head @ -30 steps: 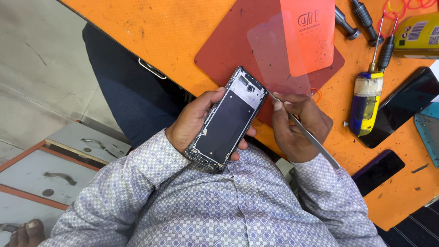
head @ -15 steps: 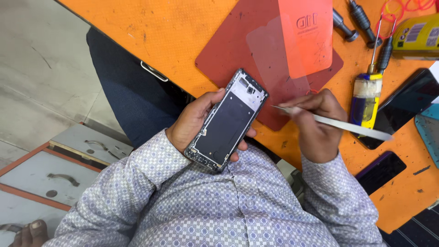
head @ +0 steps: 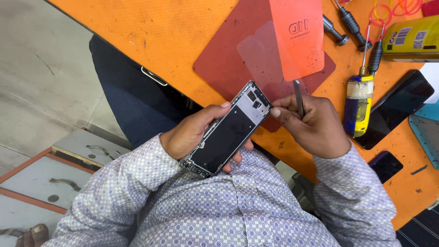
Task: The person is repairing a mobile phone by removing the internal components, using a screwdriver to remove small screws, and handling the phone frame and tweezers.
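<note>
left hand [head: 192, 135] wraps around opened black phone frame with bare metal inner plate [head: 227, 130], fingers closed on its edges, held over lap at orange bench edge. right hand [head: 313, 126] pinches thin flat metal pry tool [head: 298, 97], fingertips touching frame's top end. dark red mat [head: 219, 64] just beyond grip; yellow-blue bottle [head: 358, 105] right of it.

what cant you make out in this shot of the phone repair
- Head view: the tip of the metal tool in the right hand is hidden behind the fingers, so contact with the phone frame cannot be told.
- The frame's underside is covered by the left hand.
- Small parts along the frame's lower end are too small to tell apart.
- The yellow box is cut off by the right edge.
</note>
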